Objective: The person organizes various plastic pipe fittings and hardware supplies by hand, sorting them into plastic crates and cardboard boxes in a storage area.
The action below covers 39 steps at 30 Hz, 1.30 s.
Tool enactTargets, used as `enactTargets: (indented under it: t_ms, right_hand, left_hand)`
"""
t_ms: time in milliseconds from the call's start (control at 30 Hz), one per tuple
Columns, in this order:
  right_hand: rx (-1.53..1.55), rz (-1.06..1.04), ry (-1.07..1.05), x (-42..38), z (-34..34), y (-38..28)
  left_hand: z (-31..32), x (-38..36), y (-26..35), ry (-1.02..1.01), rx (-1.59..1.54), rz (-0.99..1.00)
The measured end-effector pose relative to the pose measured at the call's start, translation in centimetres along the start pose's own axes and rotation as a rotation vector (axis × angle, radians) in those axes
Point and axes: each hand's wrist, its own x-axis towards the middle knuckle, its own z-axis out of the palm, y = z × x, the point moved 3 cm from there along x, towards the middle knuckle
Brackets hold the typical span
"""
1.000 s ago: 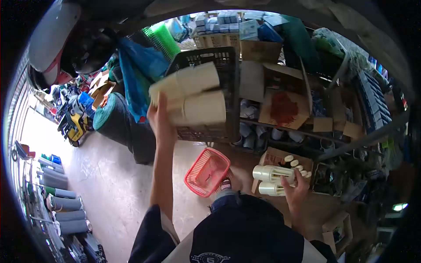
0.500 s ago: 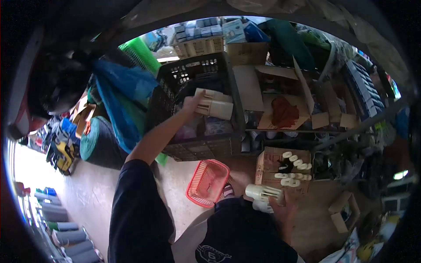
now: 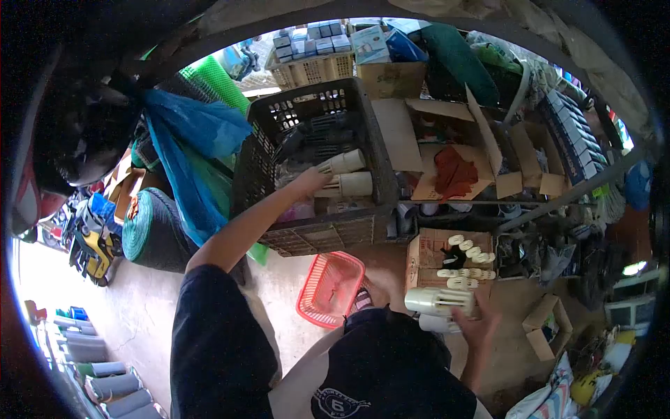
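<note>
My left hand [image 3: 312, 183] reaches into a dark plastic crate [image 3: 321, 236] and grips two cream slotted plastic cylinders [image 3: 356, 184] by their narrower slotted ends. Their wide, solid ends point right. Dark slotted pieces [image 3: 324, 136] and clear plastic wrapping lie deeper inside. At the lower right, my right hand [image 3: 478, 325] holds two more cream slotted cylinders [image 3: 423, 300], wide ends pointing left. Just beyond it, several small cream slotted pieces [image 3: 460, 283] rest in rows on a cardboard box [image 3: 417, 262].
A pink basket [image 3: 328, 279] stands on the floor by my foot. Open cardboard boxes [image 3: 394, 133] sit to the crate's right, one holding a rust-red cloth [image 3: 455, 171]. Blue netting [image 3: 192, 122] and a green roll [image 3: 150, 230] are at left. A small open carton [image 3: 537, 325] lies lower right.
My left hand has lowered slightly into the crate, and its two cylinders have spread apart. My right hand has shifted right and a little away from my body with its cylinders.
</note>
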Motion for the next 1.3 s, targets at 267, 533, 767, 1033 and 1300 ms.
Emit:
enactTargets:
  t_ms: [267, 533, 767, 1033, 1300]
  right_hand:
    - [0.451, -0.350, -0.060, 8.3, -5.2, -8.0]
    - [0.034, -0.858, -0.444, 15.4, -1.6, -24.3]
    - [0.308, -0.582, -0.142, 21.7, 4.4, -28.1]
    - [0.234, -0.028, -0.113, 30.4, 20.5, -24.7]
    - [0.095, 0.414, -0.259, 30.8, 34.6, -22.1]
  left_hand:
    - [6.4, -28.6, 13.4, -0.027, -0.075, 0.989]
    - [9.2, -28.2, 11.7, 0.220, -0.660, 1.072]
    - [-0.8, -30.4, 11.6, 1.060, 0.055, 0.891]
    - [3.5, -32.2, -3.6, 1.239, -0.679, 0.789]
    - [22.7, -33.0, -14.3, 0.812, -0.651, 0.214]
